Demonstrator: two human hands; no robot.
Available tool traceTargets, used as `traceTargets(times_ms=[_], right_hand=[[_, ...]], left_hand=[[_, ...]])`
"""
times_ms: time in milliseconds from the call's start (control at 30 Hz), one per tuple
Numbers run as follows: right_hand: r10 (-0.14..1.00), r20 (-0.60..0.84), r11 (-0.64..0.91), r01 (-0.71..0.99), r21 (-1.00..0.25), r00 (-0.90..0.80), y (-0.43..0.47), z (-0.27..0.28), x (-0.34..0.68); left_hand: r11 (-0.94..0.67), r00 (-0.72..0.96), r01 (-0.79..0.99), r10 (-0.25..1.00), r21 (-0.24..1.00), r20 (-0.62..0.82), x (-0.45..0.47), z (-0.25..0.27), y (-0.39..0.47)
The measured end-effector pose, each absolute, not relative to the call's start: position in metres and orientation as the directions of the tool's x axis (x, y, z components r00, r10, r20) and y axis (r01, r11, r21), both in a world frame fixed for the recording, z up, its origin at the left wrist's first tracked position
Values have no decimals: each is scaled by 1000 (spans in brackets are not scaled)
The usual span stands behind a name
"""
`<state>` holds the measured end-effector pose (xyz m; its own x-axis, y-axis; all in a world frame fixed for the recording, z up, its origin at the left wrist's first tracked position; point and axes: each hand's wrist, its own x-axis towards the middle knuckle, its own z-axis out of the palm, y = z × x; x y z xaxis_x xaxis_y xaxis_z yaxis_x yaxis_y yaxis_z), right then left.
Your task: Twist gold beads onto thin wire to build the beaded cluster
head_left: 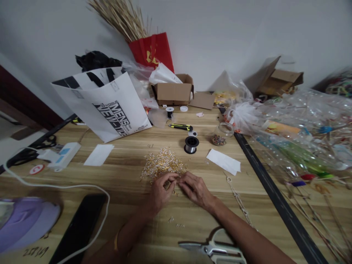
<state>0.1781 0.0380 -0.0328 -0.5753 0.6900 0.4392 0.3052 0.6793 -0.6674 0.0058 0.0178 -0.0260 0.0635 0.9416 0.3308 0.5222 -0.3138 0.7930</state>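
A loose pile of small gold and clear beads (pixel 162 161) lies on the wooden table. At its near edge my left hand (pixel 162 190) has thumb and forefinger pinched together, but whatever sits between them is too small to make out. My right hand (pixel 196 189) meets it fingertip to fingertip, its fingers also closed; what they grip is hidden. A few tiny beads (pixel 180 225) lie nearer to me, below the hands. Beyond the pile stands a black spool of fine wire (pixel 191 145). Scissors (pixel 214 247) with pale handles rest beside my right forearm.
A glass jar of beads (pixel 220 134), a yellow-black cutter (pixel 180 127) and a white paper slip (pixel 224 161) lie farther back. A beaded strand (pixel 239 200) is right of my arm. At left are a phone (pixel 79 227), cable and power strip (pixel 64 156). Plastic bottles (pixel 297 135) crowd the right.
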Motion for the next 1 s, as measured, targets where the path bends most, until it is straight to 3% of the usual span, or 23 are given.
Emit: traceTargets(times_ms=[433, 1000], right_hand=[[732, 468, 656, 326, -681, -495, 38, -34, 178], [884, 320, 437, 356, -826, -341, 42, -33, 178]], left_hand=[[-349, 39, 513, 922, 785, 384, -4, -26, 24], [-310, 20, 613, 926, 727, 378, -16, -18, 32]])
